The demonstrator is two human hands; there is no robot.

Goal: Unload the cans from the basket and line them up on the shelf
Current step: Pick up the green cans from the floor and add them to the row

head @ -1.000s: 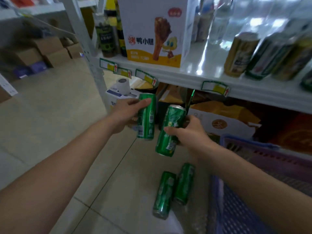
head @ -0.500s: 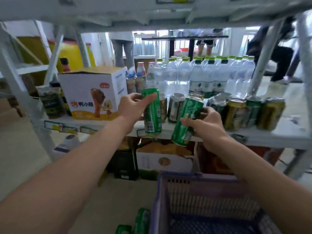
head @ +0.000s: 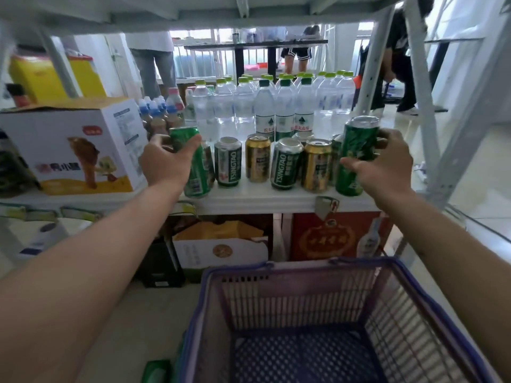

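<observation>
The left hand [head: 168,161] covers the middle of its tall green can [head: 193,172], and its fingers [head: 163,140] pass out of sight behind it. The right hand [head: 387,158] hides the right flank of the other tall green can [head: 356,153], which blocks a short can behind it. A green can on the floor [head: 157,370] is cut off by the bottom edge (only its top shows). The basket [head: 276,268] runs off the bottom edge. The small print on the snack box [head: 72,150] is too blurred to read.
</observation>
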